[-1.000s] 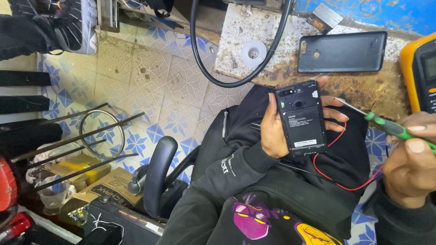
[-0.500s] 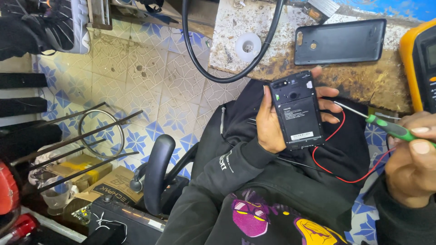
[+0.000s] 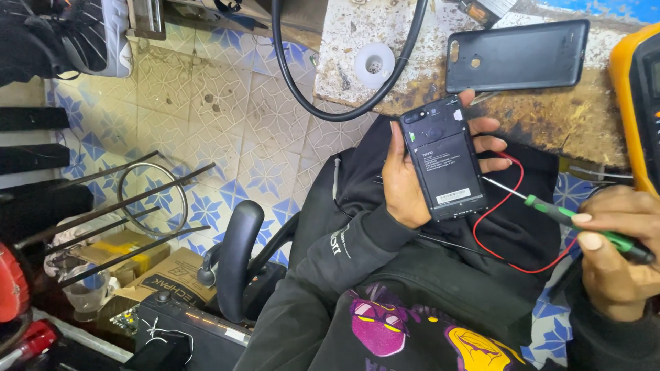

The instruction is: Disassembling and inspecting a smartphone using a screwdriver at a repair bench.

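**Phone with its back cover off, held above the lap**

The phone (image 3: pixel 445 161) is held upright in the left hand (image 3: pixel 405 180), just below the edge of the table (image 3: pixel 550 120), with its uncovered back turned toward the camera. The worn, stained table is seen at the top of the view; a separate dark back cover (image 3: pixel 517 56) is laid flat on it, and a white ring-shaped part (image 3: pixel 374 64) lies to the left of that cover. A yellow meter (image 3: pixel 636 103) is seen at the table's right end, cut off by the frame. A thick black cable (image 3: pixel 330 103) is looped down over the table's front edge.

Cardboard boxes (image 3: pixel 148 264) are stacked on the tiled floor (image 3: pixel 206 124) at lower left; their contents cannot be made out.

The left hand's fingers (image 3: pixel 491 144) are wrapped around the phone's right edge, with the thumb pressed along its left edge, so the phone is firmly gripped. The left forearm, in a dark sleeve, is raised from the lap.

The right hand (image 3: pixel 619 261) is closed around a green-handled screwdriver (image 3: pixel 577 223), pinched between thumb and fingers. Its thin shaft is pointed left, with the tip near the phone's lower right edge; contact cannot be judged. A red wire (image 3: pixel 512 199) is curved between the phone and the right hand.
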